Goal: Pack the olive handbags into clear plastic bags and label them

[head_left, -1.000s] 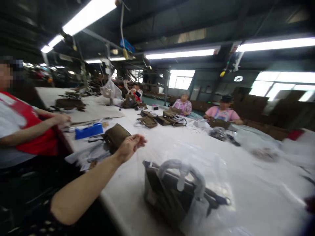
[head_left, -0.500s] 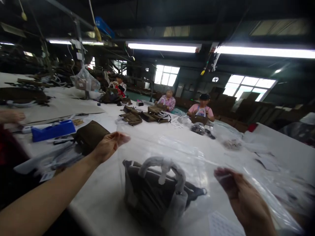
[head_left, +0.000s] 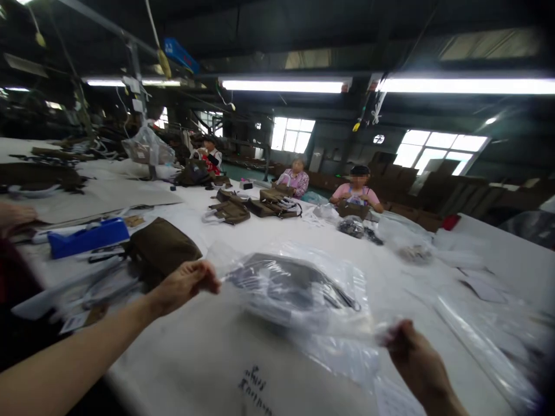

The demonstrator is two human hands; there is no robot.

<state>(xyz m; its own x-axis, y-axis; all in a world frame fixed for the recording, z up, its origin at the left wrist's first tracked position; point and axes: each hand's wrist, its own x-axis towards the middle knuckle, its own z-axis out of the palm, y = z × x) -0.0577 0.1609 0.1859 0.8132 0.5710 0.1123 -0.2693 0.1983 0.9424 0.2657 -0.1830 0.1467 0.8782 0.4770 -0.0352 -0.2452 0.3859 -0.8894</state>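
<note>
A dark handbag (head_left: 281, 281) lies inside a clear plastic bag (head_left: 329, 334) on the white table in front of me. Its handles are not visible now. My left hand (head_left: 191, 283) pinches one corner of the plastic at the left. On the right, my right hand (head_left: 410, 346) is closed on the opposite corner, slightly blurred. The plastic is stretched between both hands, along the near side of the handbag. Just beyond my left hand rests an olive-brown bag (head_left: 162, 245).
A blue tape dispenser (head_left: 89, 236) stands at the left, near another person's hand (head_left: 17, 215). More brown bags (head_left: 232, 209) lie across the white table (head_left: 195, 358). Several people sit along its far side. Clear plastic sheets (head_left: 485, 346) spread at the right.
The handbag has tipped over away from me, from standing with handles up to lying flat. Both hands have come lower, still holding the plastic bag, which now folds over the handbag.
</note>
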